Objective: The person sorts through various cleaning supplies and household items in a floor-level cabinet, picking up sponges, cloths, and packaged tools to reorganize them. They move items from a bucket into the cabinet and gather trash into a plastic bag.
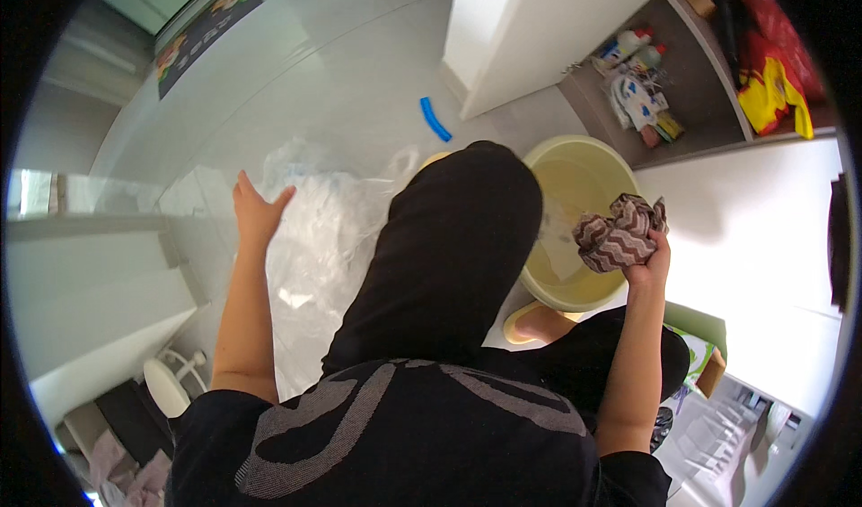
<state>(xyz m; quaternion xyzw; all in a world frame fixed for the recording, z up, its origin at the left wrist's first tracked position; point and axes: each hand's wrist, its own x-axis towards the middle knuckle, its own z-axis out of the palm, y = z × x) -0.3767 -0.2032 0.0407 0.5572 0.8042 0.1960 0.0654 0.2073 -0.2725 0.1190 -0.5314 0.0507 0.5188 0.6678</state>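
Observation:
My right hand grips a crumpled brown-and-cream zigzag cloth above the right side of a pale yellow-green plastic basin. Shallow cloudy water covers the basin's bottom, partly hidden by my knee and the cloth. On the other side, my left hand holds nothing, its thumb spread from the fingers. It hovers beside a heap of clear plastic sheeting or bags on the floor; whether it touches the plastic I cannot tell.
An open low cabinet at upper right holds bottles and cleaning items. A blue curved strip lies on the grey tiles near a white door. A dark printed mat is at upper left, a cardboard box at lower right.

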